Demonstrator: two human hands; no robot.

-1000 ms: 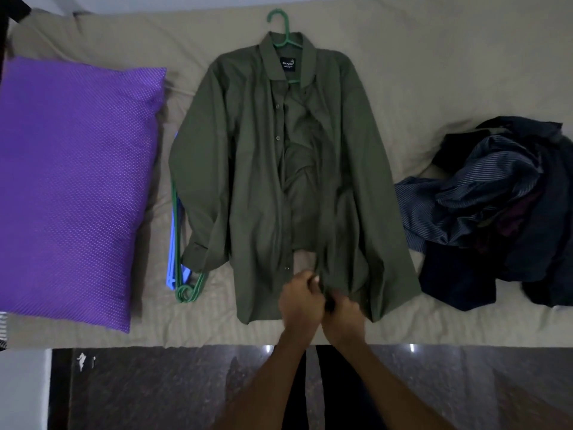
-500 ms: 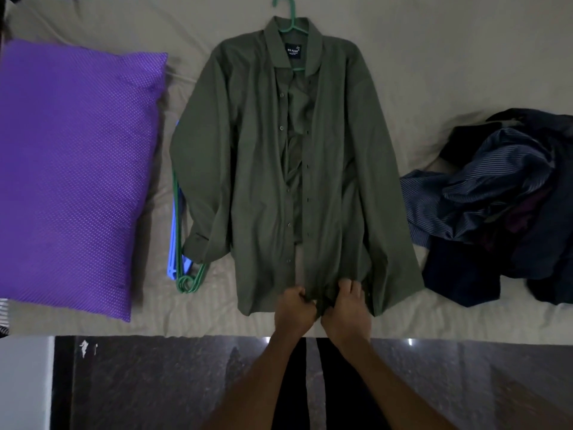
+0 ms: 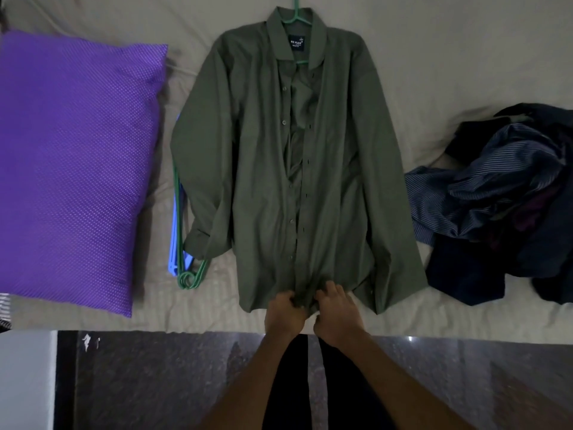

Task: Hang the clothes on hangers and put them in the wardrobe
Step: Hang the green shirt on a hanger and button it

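We are pinching the near hem of the green shirt (image 3: 266,169) with our left hand (image 3: 286,311) and right hand (image 3: 336,308), having drawn its front panels closer together than before, so it is lying straighter on its green hanger (image 3: 298,20) on the bed (image 3: 449,57), nearly ready for the wardrobe.

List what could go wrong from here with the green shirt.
Most buttons on the green shirt look undone, so it may slip off the hanger when lifted. Its left cuff lies over the spare hangers and could snag them. Both the left hand and right hand pinch the hem.
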